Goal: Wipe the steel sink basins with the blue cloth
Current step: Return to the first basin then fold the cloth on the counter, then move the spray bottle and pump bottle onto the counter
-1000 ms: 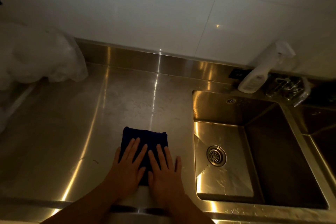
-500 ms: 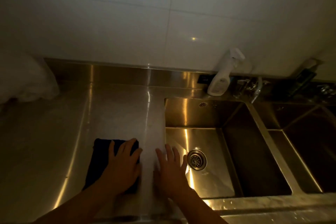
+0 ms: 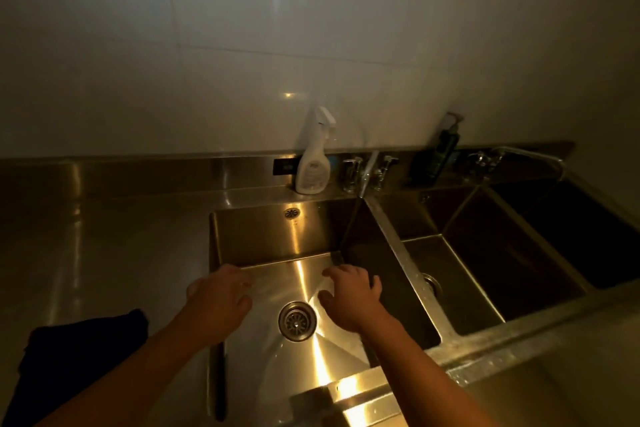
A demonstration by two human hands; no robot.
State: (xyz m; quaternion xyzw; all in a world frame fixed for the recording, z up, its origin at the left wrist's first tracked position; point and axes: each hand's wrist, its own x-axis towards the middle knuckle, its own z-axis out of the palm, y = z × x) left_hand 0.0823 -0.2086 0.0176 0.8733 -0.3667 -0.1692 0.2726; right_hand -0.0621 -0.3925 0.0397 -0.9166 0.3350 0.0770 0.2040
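Observation:
The blue cloth [image 3: 79, 354] lies dark and flat on the steel counter at the lower left, with no hand on it. My left hand [image 3: 218, 302] and my right hand [image 3: 351, 298] both hover empty, fingers spread, over the left steel basin [image 3: 263, 239], one on each side of its round drain [image 3: 297, 320]. A second basin [image 3: 491, 253] sits to the right, and a third dark basin [image 3: 588, 236] lies beyond it.
A white spray bottle [image 3: 313, 156] stands on the back ledge behind the left basin. Beside it are taps [image 3: 369, 170], then a dark pump bottle [image 3: 441, 149] and more taps [image 3: 485, 159]. The steel counter [image 3: 104, 236] stretches to the left.
My left hand let go of the cloth and both hands moved right over the left basin. The view swung right, so the cloth now lies at the lower left.

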